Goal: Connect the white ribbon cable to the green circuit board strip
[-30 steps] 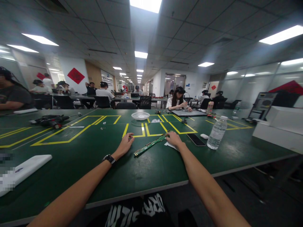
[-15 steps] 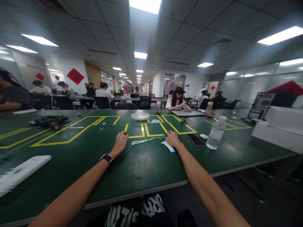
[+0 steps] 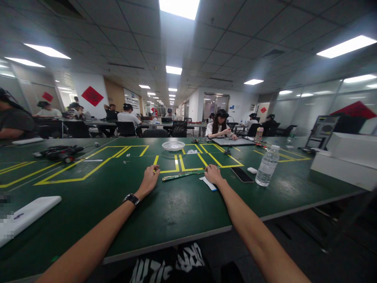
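Narrow green circuit board (image 3: 182,175), its right end at the right hand (image 3: 213,174), fingers curled; left hand (image 3: 150,179) apart, loosely bent.

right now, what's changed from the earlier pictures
The green circuit board's left end has swung away from the person, so it lies more crosswise. The left hand shifted slightly left. The right hand stayed at the board's right end; the white bowl and water bottle look unmoved.
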Available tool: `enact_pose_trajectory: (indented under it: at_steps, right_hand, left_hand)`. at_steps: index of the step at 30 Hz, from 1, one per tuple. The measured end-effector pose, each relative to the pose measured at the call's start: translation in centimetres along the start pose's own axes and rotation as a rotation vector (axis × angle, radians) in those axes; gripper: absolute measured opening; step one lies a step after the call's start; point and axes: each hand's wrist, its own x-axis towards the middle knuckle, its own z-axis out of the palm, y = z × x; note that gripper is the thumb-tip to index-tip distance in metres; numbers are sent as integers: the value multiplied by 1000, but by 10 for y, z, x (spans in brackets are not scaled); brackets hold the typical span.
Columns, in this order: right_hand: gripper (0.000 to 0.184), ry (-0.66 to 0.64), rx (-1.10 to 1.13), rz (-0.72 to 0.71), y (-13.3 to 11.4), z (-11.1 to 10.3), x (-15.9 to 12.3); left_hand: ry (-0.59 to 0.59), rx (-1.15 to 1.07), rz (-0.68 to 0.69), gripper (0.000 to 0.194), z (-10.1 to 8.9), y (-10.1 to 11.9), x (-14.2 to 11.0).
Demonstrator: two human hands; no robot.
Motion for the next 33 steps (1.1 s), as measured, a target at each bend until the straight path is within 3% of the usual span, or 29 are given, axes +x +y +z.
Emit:
enact_pose_trajectory:
  at_steps: [10, 16, 19, 25, 33]
  right_hand:
    - [54, -67, -4, 15, 1, 3, 2]
    - [54, -43, 6, -6, 0, 1, 1]
    - [54, -18, 10, 9, 0, 1, 1]
    - [54, 15, 7, 78, -1, -1, 1]
    - [48, 9, 12, 98, -2, -5, -1]
  left_hand:
    - [-20, 23, 15, 36, 1, 0, 0]
    - [-88, 62, 26, 41, 2, 1, -3]
    - [-168, 78, 63, 40, 6, 4, -8]
    - [-527, 163, 256, 39, 11, 9, -17]
    - [-452, 58, 342, 40, 4, 27, -17]
